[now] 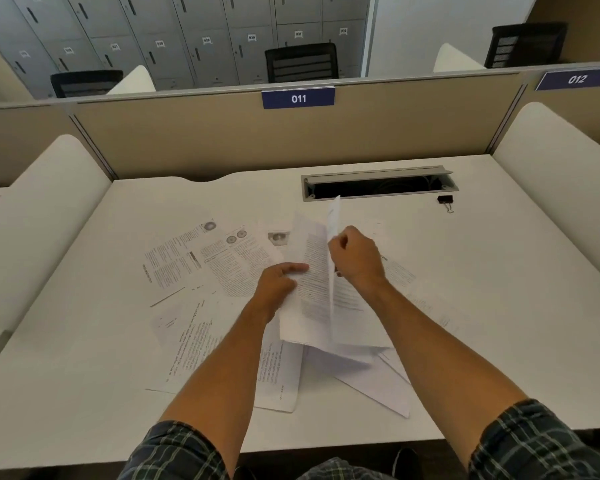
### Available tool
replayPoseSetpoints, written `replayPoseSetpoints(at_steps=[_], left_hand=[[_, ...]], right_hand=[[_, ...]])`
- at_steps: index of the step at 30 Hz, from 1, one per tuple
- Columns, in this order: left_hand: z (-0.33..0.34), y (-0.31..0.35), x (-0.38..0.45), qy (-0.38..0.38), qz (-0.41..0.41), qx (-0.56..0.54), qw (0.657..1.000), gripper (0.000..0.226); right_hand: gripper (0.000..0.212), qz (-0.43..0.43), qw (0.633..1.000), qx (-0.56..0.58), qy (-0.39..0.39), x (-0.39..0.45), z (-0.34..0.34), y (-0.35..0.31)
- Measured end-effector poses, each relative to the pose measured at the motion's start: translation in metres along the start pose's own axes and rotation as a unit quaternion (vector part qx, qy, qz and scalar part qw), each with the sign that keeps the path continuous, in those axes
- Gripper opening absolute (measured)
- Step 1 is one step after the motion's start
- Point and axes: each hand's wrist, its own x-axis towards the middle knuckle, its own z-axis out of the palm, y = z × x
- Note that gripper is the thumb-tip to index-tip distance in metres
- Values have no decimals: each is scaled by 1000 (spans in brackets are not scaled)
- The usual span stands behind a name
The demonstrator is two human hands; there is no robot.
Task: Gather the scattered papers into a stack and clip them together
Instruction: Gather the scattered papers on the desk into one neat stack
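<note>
Head view: printed papers (201, 271) lie scattered and overlapping across the middle of the white bench (84, 393), some showing columns of text and small round pictures, others lying blank side up. The left hand (279, 284) has its fingers curled round the left edge of a raised sheet (309, 292) covered in dense text, thumb on top. The right hand (355, 259) pinches another sheet (333, 237) that stands nearly edge-on to the camera, its top corner pointing toward the far side of the bench. A black binder clip (445, 200) sits well apart from the papers, just beside the right end of the open cable slot (378, 185). Plaid sleeves (534, 441) cover both upper arms.
</note>
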Motion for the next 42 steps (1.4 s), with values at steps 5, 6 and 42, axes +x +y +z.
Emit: replayPoseSetpoints(at_steps=[5,6,42], left_hand=[[1,0,2,-23,-22,-104,994,30],[1,0,2,-47,-26,-140,989,36],[-37,37,-4,-15,69,-137,988,99]], right_hand=[[14,78,986,126,-76,-2,21,-14],[13,83,983,138,-90,-1,22,-15],[41,-16,901,425,-87,19,-43,45]])
